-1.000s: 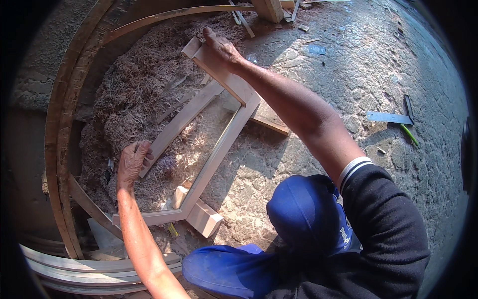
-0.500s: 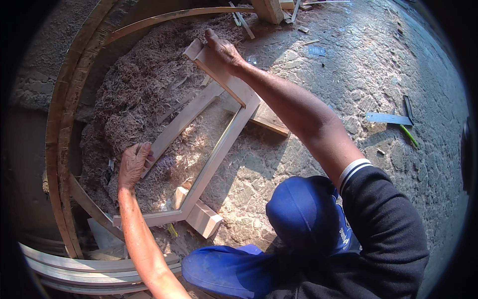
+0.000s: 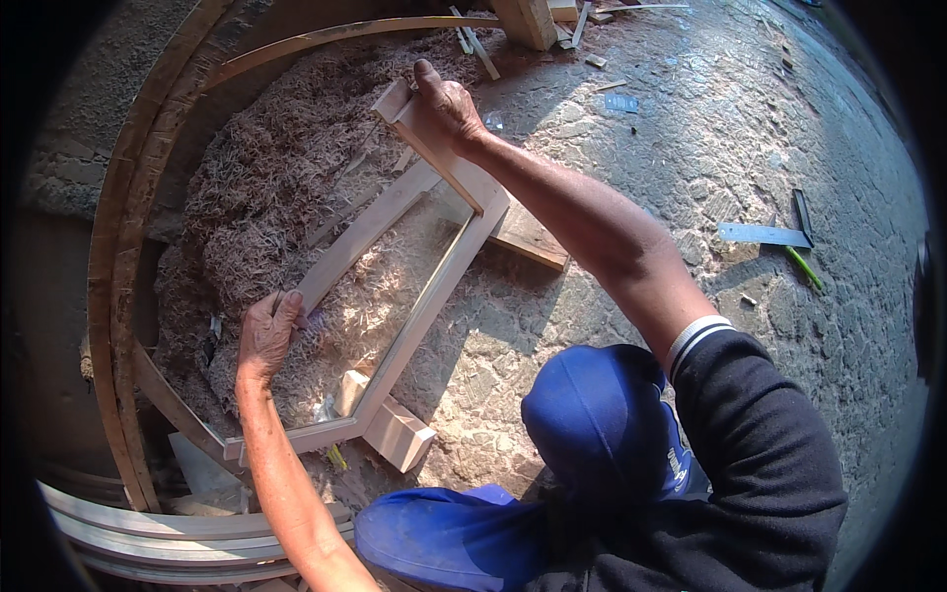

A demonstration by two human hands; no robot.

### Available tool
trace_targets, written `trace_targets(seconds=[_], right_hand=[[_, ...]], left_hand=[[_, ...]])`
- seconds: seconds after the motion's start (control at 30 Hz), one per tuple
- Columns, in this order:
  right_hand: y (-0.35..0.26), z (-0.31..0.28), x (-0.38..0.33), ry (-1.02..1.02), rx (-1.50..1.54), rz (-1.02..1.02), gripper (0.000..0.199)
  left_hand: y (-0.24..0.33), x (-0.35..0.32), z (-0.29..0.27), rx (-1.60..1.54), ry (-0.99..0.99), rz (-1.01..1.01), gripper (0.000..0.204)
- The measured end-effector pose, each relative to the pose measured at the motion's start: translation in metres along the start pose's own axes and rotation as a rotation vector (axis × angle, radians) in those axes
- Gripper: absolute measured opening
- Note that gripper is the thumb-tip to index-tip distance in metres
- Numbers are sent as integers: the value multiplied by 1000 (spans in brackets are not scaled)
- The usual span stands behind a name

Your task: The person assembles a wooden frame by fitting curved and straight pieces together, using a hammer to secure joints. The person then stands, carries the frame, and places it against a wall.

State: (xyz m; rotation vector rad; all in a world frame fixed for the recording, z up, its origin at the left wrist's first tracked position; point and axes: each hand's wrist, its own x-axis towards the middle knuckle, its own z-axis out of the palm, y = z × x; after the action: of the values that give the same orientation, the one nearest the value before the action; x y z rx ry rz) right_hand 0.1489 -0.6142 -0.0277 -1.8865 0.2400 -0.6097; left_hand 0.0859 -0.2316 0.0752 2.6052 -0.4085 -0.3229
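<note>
A three-sided wooden frame (image 3: 416,333) lies in front of me, its long rail propped on a near wooden block (image 3: 400,435) and a farther wooden block (image 3: 531,237). My right hand (image 3: 446,107) is closed around the outer end of its far rail, thumb up. My left hand (image 3: 266,337) is closed on the near end of a flat wooden strip (image 3: 363,235), which slants across to the far rail at the frame's open side. Where the strip meets that rail, I cannot tell whether they are joined. The left fingertips are partly hidden.
Wood shavings (image 3: 256,168) are heaped under and beyond the frame. Curved wooden pieces (image 3: 126,257) stand at left, above stacked curved strips (image 3: 168,523). A try square (image 3: 767,234) and a green pencil-like stick (image 3: 804,267) lie on the rough floor at right. A wooden post (image 3: 526,24) stands far off.
My left hand has shifted slightly nearer and to the right, covering the strip's end that showed below the fingers. My right hand keeps its grip on the rail. The view has moved a little.
</note>
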Motion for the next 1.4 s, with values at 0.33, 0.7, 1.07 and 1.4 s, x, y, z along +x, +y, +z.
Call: trace_targets(seconds=[0.33, 0.7, 1.07, 1.4], right_hand=[[-8, 2, -12, 132, 54, -56, 72], [-1, 6, -9, 156, 89, -103, 69], [3, 8, -7, 94, -57, -170, 55], [10, 31, 14, 101, 40, -117, 77]], left_hand=[[5, -32, 2, 9, 50, -23, 61], [10, -23, 4, -8, 7, 43, 57], [-1, -12, 0, 15, -7, 6, 58], [-3, 3, -10, -56, -4, -7, 63]])
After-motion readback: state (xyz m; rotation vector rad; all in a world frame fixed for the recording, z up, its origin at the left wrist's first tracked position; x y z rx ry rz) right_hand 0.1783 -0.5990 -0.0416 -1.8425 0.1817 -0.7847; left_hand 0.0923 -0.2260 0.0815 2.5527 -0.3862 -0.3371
